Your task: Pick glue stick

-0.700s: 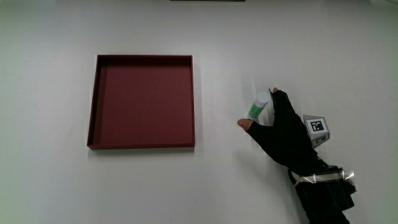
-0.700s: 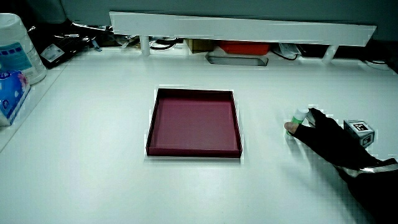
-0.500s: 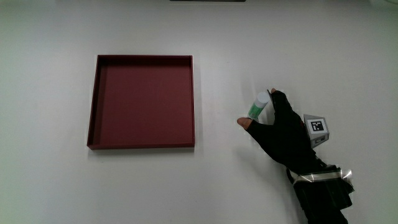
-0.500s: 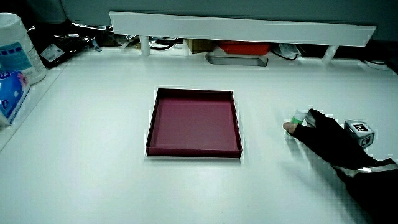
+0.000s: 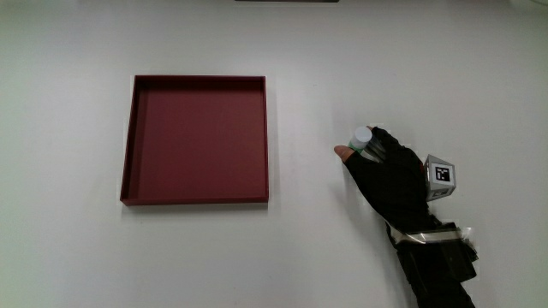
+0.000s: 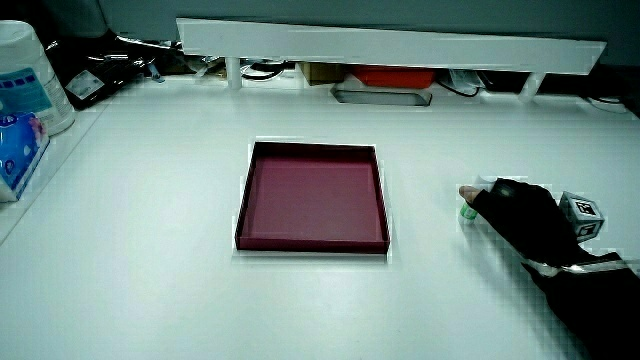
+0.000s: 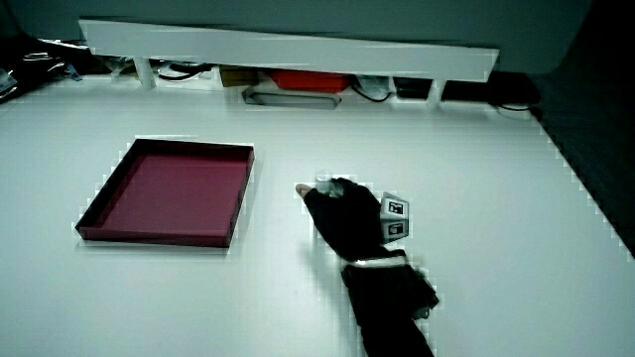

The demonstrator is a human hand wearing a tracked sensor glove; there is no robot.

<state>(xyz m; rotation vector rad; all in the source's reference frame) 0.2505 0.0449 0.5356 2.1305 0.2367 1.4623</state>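
Main view shows the hand (image 5: 390, 171) low on the white surface (image 5: 68, 248), well apart from the red tray (image 5: 197, 201), forearm (image 5: 437, 265) trailing toward the person. Its fingers (image 5: 383, 144) curl around the glue stick (image 5: 362, 138), whose white cap pokes out beside the thumb.

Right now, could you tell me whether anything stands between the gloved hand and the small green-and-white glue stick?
Nothing visible does. The black-gloved hand is curled around the small green-and-white glue stick on the white table, beside the dark red square tray; only the stick's white cap shows.
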